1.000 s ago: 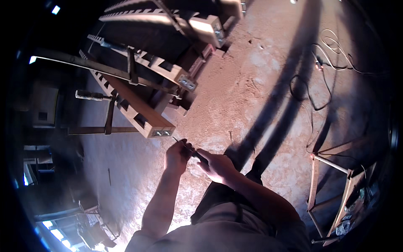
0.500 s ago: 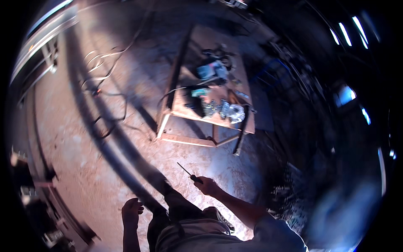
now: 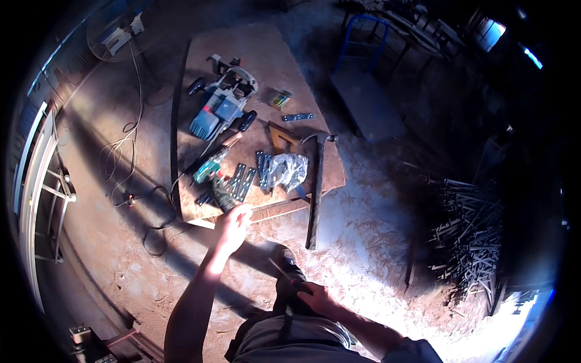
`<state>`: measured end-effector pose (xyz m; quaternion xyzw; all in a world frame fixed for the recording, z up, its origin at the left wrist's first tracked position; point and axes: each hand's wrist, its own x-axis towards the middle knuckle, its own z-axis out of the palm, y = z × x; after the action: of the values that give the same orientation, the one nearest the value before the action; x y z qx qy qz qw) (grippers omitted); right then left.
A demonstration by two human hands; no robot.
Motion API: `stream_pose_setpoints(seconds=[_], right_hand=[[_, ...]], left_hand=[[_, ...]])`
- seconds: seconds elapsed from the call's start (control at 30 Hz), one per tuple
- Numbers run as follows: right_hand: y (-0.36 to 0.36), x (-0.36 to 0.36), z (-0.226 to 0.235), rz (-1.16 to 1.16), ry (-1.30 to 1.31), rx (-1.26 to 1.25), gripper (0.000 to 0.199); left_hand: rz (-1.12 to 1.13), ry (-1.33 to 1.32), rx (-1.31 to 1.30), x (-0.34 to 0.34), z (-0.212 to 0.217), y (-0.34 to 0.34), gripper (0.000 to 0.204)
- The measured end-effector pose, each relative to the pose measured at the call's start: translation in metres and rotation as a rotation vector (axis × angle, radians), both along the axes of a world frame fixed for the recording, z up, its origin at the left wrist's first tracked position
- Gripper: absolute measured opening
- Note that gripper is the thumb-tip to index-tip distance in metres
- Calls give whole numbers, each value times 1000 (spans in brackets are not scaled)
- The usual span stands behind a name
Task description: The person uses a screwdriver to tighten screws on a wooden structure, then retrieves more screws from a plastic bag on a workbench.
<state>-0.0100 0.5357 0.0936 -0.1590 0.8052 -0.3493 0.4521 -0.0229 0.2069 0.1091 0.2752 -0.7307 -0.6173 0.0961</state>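
Note:
My right hand (image 3: pixel 321 299) is closed around a screwdriver (image 3: pixel 280 270) in front of my body, its thin shaft pointing up and left. My left hand (image 3: pixel 233 228) is stretched out to the near edge of the wooden table (image 3: pixel 254 45), beside the dark end of a green power drill (image 3: pixel 209 170). Glare washes out its fingers, so I cannot make out whether they touch the drill. Close to it lie dark perforated metal plates (image 3: pixel 243 183) and a crumpled clear plastic bag (image 3: pixel 288 171). A hammer (image 3: pixel 315 193) rests at the right, its black handle jutting past the near edge.
A blue-grey router (image 3: pixel 224 112) with black knobs sits farther back on the table, near a small yellow packet (image 3: pixel 280 99) and a triangular wooden piece (image 3: pixel 282 138). Cables (image 3: pixel 124 148) trail over the floor at left. A blue-framed trolley (image 3: pixel 366 100) and a metal-strip pile (image 3: pixel 469 236) are at right.
My left hand has risen from beside my leg to the table edge. The table now appears nearer and farther left. The screwdriver stays in my right hand, now lower and closer to my body.

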Motion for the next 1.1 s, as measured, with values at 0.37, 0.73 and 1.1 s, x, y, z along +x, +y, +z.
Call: stream_pose_setpoints(seconds=[0.37,0.73,1.1], right_hand=[[66,-95,18,-387,-109,73,33],[57,-127,22,-459,-224,78,35],[31,-155,45,-350,-256,82,34]], left_hand=[[-57,-267,-414,-211,-132,-3,26],[-79,-293,-484,-205,-73,-8,14],[41,-260,-291,-181,-39,-11,16]])
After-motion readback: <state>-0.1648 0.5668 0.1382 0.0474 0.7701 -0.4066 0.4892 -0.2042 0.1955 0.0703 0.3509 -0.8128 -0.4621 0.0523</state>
